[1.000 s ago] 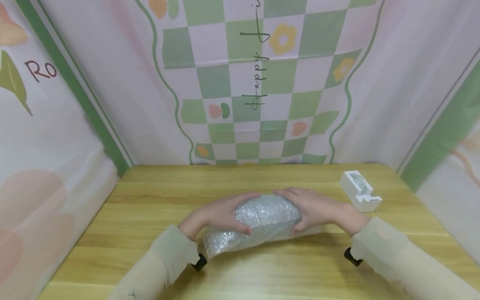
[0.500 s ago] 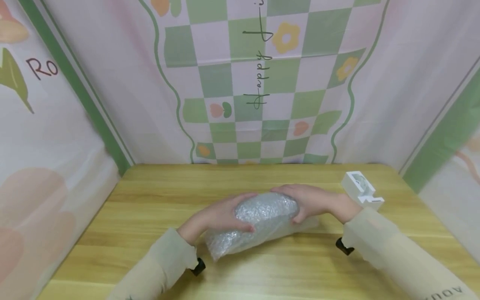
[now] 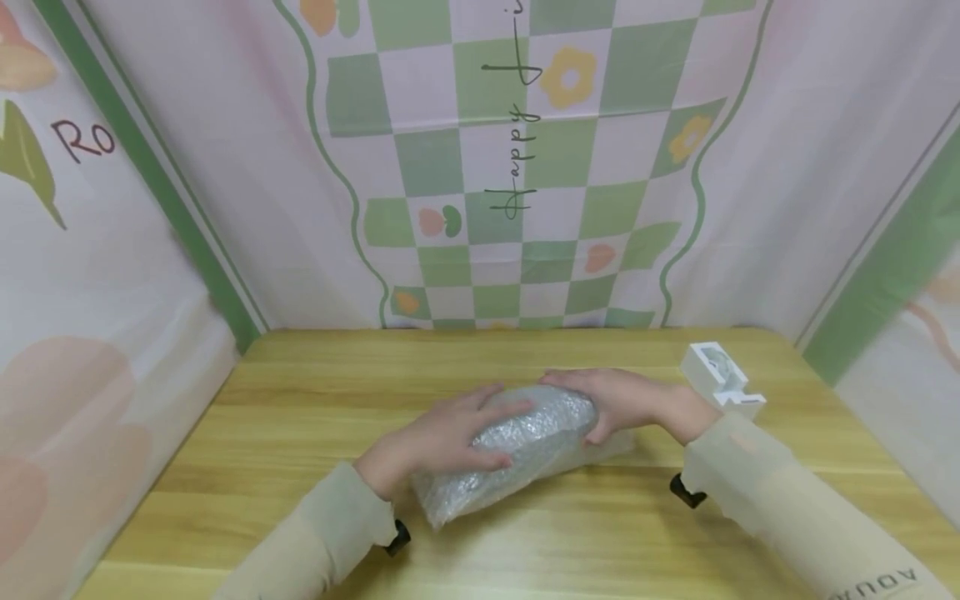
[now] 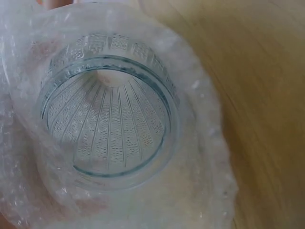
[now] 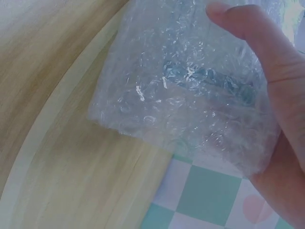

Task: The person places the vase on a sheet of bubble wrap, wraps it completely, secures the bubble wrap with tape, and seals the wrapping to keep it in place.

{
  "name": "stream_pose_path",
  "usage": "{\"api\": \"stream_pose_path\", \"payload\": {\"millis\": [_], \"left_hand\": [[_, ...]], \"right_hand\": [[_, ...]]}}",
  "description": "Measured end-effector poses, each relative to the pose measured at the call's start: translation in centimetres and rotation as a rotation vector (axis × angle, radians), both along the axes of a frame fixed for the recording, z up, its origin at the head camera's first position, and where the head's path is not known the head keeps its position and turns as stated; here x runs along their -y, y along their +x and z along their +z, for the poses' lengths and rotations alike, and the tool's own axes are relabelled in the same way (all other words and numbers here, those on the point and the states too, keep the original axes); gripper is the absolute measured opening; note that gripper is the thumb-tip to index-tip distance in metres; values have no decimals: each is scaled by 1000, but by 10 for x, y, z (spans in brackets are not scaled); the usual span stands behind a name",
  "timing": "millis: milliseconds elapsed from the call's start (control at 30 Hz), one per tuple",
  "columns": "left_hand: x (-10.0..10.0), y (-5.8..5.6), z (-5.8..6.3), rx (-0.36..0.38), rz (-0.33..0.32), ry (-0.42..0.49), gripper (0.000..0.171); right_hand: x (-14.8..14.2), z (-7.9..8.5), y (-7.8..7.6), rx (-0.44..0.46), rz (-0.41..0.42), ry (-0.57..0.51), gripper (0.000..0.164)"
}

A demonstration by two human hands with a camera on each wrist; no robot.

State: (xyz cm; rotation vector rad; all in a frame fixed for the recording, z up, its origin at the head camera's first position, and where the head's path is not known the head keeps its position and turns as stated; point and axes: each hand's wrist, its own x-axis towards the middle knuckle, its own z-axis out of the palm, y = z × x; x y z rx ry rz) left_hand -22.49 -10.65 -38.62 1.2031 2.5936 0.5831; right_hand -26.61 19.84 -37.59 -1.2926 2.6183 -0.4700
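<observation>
A clear, ribbed glass vessel (image 4: 114, 119) lies on its side, rolled in bubble wrap (image 3: 525, 454). Its round open mouth faces the left wrist camera. My left hand (image 3: 442, 437) holds the left part of the roll, fingers spread over the top and thumb along the near side. At the other end my right hand (image 3: 618, 400) grips the bundle, thumb in front and fingers over the far side. The right wrist view shows that thumb (image 5: 238, 21) pressing on the bubble wrap. A loose flap of wrap sticks out past each end of the vessel.
A white tape dispenser (image 3: 716, 371) with a clear roll stands at the right, behind my right wrist. The wooden table (image 3: 322, 375) ends at a printed green-and-white checked curtain (image 3: 495, 250), with more curtain on both sides.
The right hand and its end of the roll have shifted slightly back and left. My left fingers have spread and moved further over the top of the wrap.
</observation>
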Motion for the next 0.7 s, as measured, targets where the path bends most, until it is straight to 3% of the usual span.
{"api": "stream_pose_path", "payload": {"millis": [233, 467, 700], "left_hand": [[-1, 4, 1, -100, -72, 20, 68], [-4, 7, -4, -72, -25, 22, 92], [-4, 11, -7, -109, -21, 25, 89]], "right_hand": [[2, 2, -3, -40, 29, 0, 97], [2, 3, -3, -80, 14, 28, 98], [4, 0, 0, -87, -5, 38, 102]]}}
